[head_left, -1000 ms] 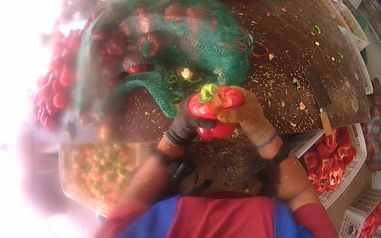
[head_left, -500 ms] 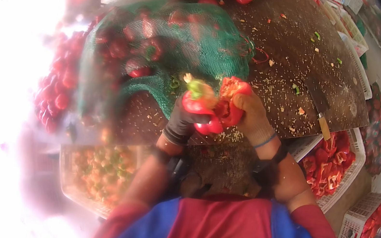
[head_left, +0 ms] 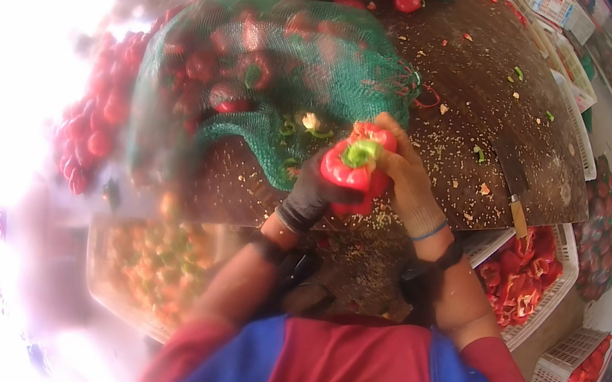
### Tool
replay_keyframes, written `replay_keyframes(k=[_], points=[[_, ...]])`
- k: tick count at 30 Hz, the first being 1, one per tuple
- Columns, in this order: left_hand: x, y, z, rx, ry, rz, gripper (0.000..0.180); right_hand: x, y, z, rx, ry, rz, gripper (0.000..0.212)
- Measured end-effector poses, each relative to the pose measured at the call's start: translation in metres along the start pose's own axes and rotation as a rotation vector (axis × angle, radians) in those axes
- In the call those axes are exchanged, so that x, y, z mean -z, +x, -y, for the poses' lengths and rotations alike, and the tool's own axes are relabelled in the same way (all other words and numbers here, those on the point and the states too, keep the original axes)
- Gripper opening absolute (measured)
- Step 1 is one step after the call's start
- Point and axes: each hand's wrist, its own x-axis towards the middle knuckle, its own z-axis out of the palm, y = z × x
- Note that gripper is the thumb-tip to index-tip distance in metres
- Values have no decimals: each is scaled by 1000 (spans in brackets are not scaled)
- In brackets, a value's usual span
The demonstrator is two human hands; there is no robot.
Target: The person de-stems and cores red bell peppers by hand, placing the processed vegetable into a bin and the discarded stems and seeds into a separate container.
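Observation:
A red bell pepper (head_left: 345,171) with a curled green stem is gripped in my left hand (head_left: 308,195), which wears a dark glove. My right hand (head_left: 411,181), in a pale glove, is closed around torn red bell pepper flesh (head_left: 374,132) just behind it, the thumb close to the green stem. Whether the two red parts are joined, I cannot tell. A pale, seedy pepper core (head_left: 310,121) with green on it lies just beyond my left hand. Beside it spreads a green mesh sack (head_left: 336,86) with whole red peppers inside.
Seeds and scraps litter the brown tabletop (head_left: 484,91). A knife (head_left: 517,213) with a wooden handle lies at its right edge. Below stands a white crate (head_left: 566,267) of opened red peppers. A bin (head_left: 99,279) of greenish-orange pieces, blurred, stands at lower left.
The pepper in my left hand now shows its stem facing up, and my right hand has come in closer against it. The pale core now lies by the mesh sack.

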Motion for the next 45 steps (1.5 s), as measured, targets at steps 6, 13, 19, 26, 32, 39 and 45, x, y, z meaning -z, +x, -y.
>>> replay_keyframes(k=[6, 13, 19, 26, 32, 39, 45], points=[[-2, 8, -7, -365, 660, -218, 70, 12, -6, 21, 32, -261, 11, 42], [-18, 3, -10, -721, 1004, -260, 59, -6, -15, 27, -167, -193, -32, 33], [-17, 2, -16, -618, 903, -129, 63, 2, -18, 16, -159, 21, -35, 23], [-6, 8, -10, -349, 499, -148, 70, 4, -3, 13, -320, 610, -3, 18], [24, 13, -2, -35, -634, 66, 68, 50, 16, 0, -39, -212, -184, 31], [37, 19, -3, -5, -625, -110, 39, 36, 2, 4, 544, -1489, -141, 35], [28, 13, -1, 156, -624, -53, 39, 26, 5, -48, 596, -1584, 7, 26]])
